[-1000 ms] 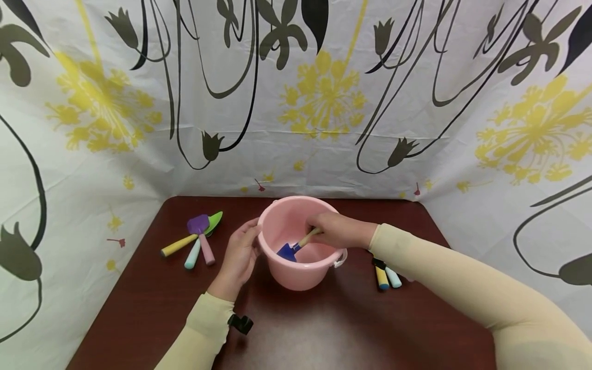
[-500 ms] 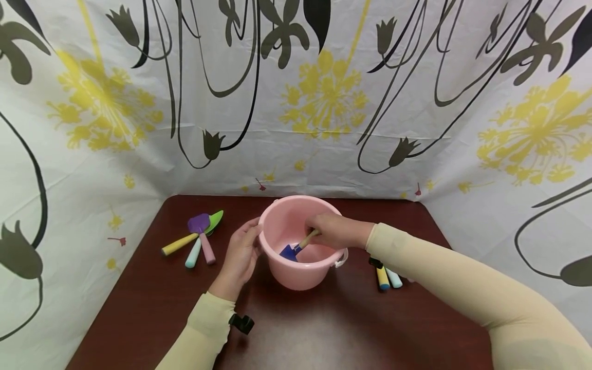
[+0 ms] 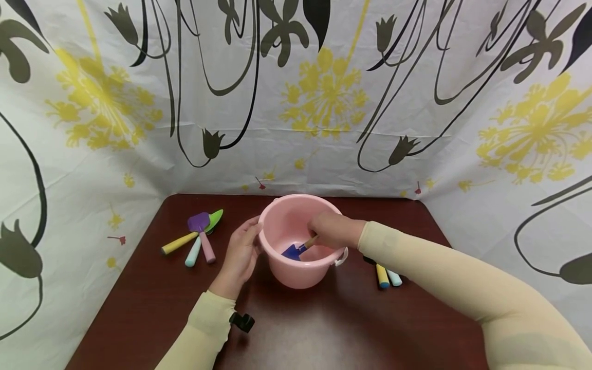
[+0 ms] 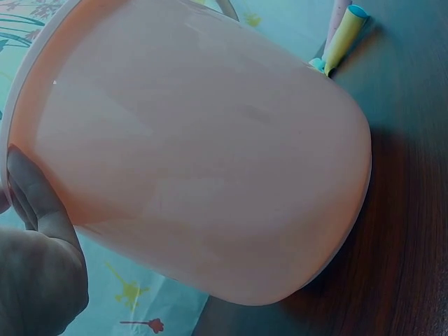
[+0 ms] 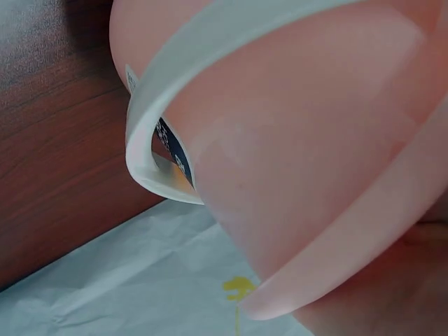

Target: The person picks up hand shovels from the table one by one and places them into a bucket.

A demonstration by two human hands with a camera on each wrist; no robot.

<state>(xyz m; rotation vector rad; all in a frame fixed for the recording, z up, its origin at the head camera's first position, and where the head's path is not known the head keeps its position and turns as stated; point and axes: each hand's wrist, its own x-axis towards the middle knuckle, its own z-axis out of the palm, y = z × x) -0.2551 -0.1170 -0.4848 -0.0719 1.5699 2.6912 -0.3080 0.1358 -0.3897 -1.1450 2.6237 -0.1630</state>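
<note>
Evidently for steadiness, the bucket (image 3: 298, 276) has its rim pinched between thumb and fingers of the left hand (image 3: 240, 250). Opposite, the right hand (image 3: 335, 229) is inside its mouth, fingers apparently closed round the handle of the shovel (image 3: 292, 252), sole content seen, presumably gripped high so the blade sits low toward the left hand; floor contact unclear.

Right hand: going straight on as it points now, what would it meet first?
Probably the inner wall of the pink bucket, on the side the left hand holds; how far down the right hand aims is unclear.
</note>
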